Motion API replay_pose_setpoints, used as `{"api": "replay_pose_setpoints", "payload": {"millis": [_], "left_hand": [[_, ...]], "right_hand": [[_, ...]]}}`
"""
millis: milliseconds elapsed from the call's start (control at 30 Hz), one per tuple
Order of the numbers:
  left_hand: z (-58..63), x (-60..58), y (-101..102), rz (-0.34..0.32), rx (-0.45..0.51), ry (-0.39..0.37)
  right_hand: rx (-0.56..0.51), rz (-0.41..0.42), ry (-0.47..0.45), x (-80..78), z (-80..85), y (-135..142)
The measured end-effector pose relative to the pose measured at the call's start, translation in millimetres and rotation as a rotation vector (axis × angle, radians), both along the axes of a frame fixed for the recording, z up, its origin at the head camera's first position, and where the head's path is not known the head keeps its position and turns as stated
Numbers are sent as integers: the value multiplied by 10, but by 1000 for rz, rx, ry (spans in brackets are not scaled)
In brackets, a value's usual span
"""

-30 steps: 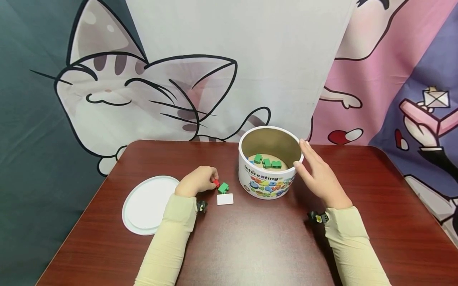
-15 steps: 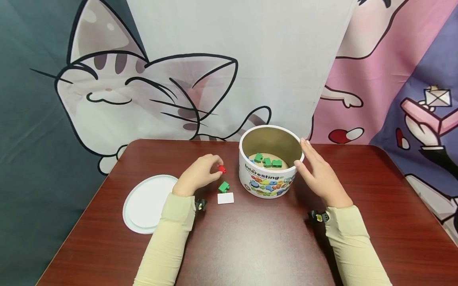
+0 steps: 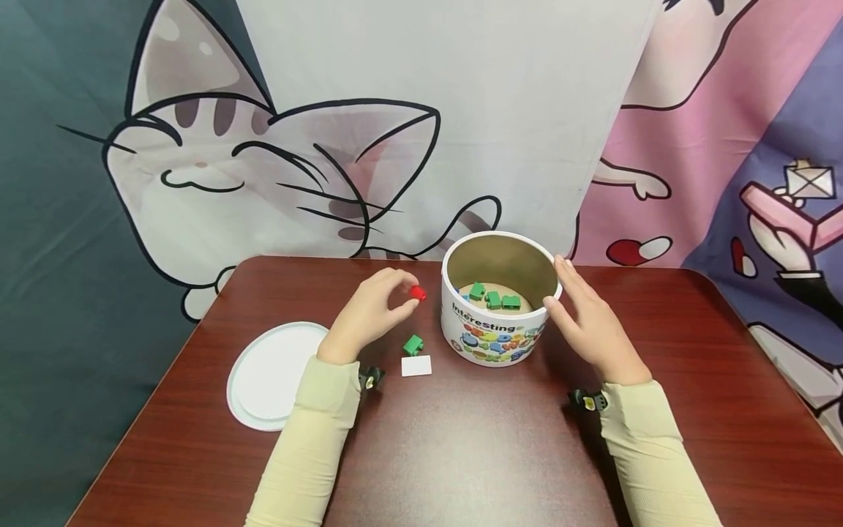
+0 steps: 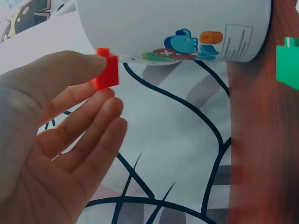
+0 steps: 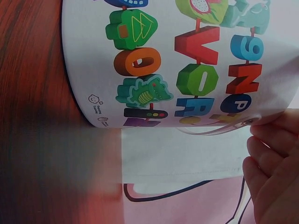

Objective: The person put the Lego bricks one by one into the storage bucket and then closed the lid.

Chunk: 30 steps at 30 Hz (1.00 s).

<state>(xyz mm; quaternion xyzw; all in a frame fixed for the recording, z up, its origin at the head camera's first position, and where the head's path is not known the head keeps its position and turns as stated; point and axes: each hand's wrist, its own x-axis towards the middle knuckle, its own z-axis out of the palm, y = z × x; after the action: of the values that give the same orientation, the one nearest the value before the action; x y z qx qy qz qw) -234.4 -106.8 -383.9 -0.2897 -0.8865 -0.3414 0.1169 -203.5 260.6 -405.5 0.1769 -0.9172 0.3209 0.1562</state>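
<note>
Aloft — red brick (image 4: 111,73), pinched in left hand (image 3: 366,311)

White disc (image 3: 271,377) flat on reddish-brown table (image 3: 461,454), small white card (image 3: 416,366) nearby, cat-print backdrop (image 3: 191,227) behind

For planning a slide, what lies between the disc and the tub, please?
Between disc and tub, the head view shows the left arm with its wrist strap, a green block and a white card.
</note>
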Motion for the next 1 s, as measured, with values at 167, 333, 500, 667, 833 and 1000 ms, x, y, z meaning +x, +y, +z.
{"api": "replay_pose_setpoints", "payload": {"millis": [167, 333, 500, 667, 833, 1000], "left_hand": [[9, 23, 63, 11, 74, 59], [-19, 48, 167, 2, 150, 87], [-13, 36, 312, -9, 232, 144], [81, 1, 446, -17, 288, 195], [171, -56, 607, -36, 253, 188], [245, -130, 771, -62, 168, 111]], "right_hand": [[-1, -2, -3, 4, 7, -4], [-1, 0, -7, 15, 7, -21], [-1, 0, -2, 18, 5, -28], [-4, 7, 11, 3, -2, -28], [-6, 8, 12, -2, -3, -15], [-9, 9, 18, -2, -8, -3]]}}
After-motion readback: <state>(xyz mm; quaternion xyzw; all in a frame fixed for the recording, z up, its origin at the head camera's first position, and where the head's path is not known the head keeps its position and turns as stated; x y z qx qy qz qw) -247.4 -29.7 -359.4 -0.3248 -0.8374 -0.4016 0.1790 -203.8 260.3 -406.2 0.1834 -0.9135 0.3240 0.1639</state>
